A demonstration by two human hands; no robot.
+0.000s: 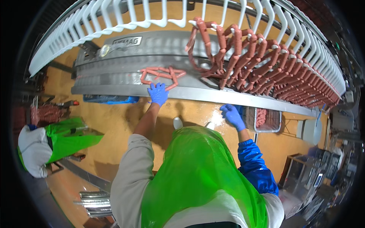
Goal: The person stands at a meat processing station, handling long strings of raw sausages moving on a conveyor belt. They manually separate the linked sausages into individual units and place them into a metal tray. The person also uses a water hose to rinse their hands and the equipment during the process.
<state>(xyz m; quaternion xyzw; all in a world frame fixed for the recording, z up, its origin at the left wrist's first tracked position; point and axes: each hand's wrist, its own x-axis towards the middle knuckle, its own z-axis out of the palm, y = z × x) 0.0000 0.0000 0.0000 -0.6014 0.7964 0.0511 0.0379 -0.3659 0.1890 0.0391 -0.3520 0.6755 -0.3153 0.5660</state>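
A short chain of pink sausage links lies in a loop on the sloped metal tray. My left hand, in a blue glove, reaches over the tray's front edge with its fingers closed over the near part of the chain. In front of the tray, my right hand, also blue-gloved, hangs in the air with loosely bent fingers and no visible load. To the right, long strings of linked sausages hang in loops from white hooks above the tray.
Bare white hooks continue on the left. Under the tray's right side stands a crate holding pink sausage or meat. A blue crate sits under its left side. At left, another person in a green apron stands near a pile of reddish product.
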